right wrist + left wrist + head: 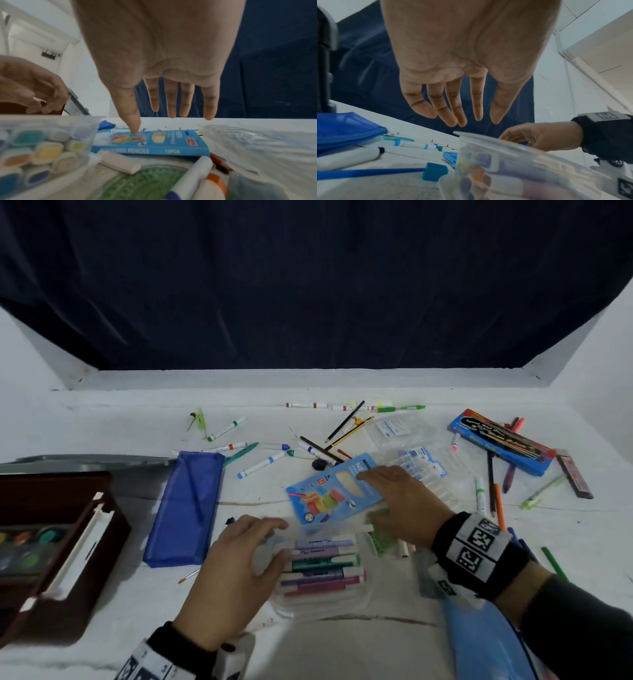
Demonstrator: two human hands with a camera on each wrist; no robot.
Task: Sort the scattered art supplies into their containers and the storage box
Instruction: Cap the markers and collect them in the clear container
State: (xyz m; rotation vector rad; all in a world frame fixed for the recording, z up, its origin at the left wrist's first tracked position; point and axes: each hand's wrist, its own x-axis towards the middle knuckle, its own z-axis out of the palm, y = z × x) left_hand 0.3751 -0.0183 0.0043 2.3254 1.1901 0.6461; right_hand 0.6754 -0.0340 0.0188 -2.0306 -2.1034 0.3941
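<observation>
A clear plastic tub (329, 607) holding several pastel markers sits at the front middle of the white table. My left hand (274, 542) hovers over the tub's left end, fingers straight and spread, holding nothing; the left wrist view shows them hanging above the tub's rim (505, 142). Just beyond lies a blue coloured pencils box (322, 494). My right hand (373, 494) reaches across it, open. In the right wrist view its thumb tip touches the top of the box (154, 150), and the other fingers (171, 108) stay straight above the table.
A brown storage box (120, 529) with a paint palette stands at the left, next to a blue pencil case (185, 508). A blue water colour pen box (503, 440) lies at the far right. Loose markers (260, 463) and pencils are scattered beyond. Clear plastic sleeves (428, 467) lie under my right hand.
</observation>
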